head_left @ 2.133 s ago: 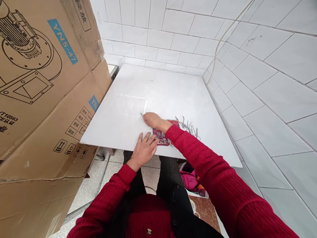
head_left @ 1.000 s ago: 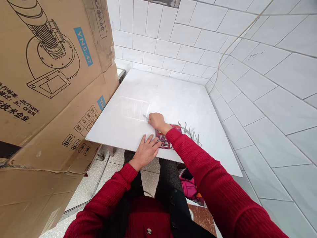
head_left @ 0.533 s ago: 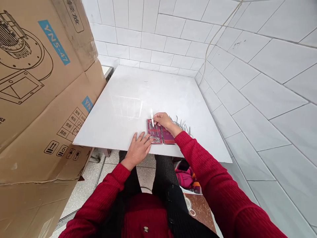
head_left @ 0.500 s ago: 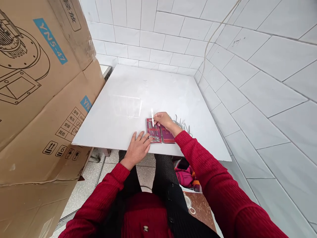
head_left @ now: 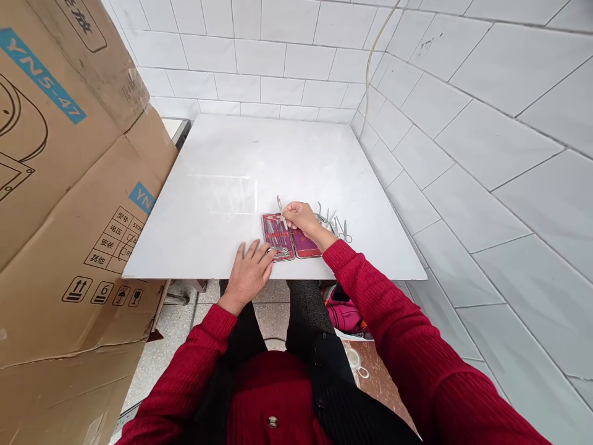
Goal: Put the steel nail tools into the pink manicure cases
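An open manicure case [head_left: 307, 245] with a purple-red lining lies near the table's front edge. Slim metal tools [head_left: 277, 230] sit in its left half, with what look like nail clippers [head_left: 280, 251] below them. My right hand [head_left: 300, 217] pinches a slim metal manicure tool [head_left: 279, 206] upright above the case; its exact kind is too small to tell. My left hand [head_left: 250, 272] lies with fingers spread, fingertips at the case's lower left corner. Just right of the case, partly behind my right hand, are several loose metal tools, including small scissors [head_left: 344, 232].
The white table [head_left: 222, 148] meets tiled walls [head_left: 463, 136] at the back and right. A large cardboard box [head_left: 92, 198] stands along the left side. Below the right front edge lies a pink bag [head_left: 341, 315]. A cable [head_left: 368, 74] runs down the corner.
The view has shifted slightly, so everything sits a little further left and higher. My right hand still holds the slim tool over the case; the tool now leans a bit more to the left.
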{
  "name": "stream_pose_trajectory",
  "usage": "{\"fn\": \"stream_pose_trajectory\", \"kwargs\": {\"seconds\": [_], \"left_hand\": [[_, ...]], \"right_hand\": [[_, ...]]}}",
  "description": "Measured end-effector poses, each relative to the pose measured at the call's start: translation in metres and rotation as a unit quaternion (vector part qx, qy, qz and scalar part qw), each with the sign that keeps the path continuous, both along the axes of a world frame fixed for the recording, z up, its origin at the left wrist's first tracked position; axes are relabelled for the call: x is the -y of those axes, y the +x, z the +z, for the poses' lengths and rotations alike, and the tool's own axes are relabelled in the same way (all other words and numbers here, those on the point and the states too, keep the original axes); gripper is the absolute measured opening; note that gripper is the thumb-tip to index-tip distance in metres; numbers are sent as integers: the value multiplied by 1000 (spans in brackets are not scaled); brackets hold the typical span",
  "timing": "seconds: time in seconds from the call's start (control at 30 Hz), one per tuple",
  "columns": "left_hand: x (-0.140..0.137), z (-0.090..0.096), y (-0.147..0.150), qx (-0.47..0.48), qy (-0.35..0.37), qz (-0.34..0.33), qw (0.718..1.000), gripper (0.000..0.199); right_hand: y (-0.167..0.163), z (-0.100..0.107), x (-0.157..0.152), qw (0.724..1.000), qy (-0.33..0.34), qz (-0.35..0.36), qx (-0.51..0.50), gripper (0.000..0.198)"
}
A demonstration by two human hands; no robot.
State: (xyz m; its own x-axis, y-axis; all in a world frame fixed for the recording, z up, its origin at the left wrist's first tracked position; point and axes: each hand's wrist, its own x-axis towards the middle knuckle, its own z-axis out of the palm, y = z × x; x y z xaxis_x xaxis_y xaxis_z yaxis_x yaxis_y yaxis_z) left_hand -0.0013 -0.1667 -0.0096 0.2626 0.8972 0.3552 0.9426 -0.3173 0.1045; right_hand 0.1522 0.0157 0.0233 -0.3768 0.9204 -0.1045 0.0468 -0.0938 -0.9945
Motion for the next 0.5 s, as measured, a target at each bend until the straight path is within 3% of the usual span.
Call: {"fn": "stream_pose_trajectory", "kwargs": {"seconds": [0.5], "left_hand": [[0, 3, 1, 2, -4, -3, 1000, 38]], "right_hand": [[10, -6, 7, 999, -10, -10, 38, 15]]}}
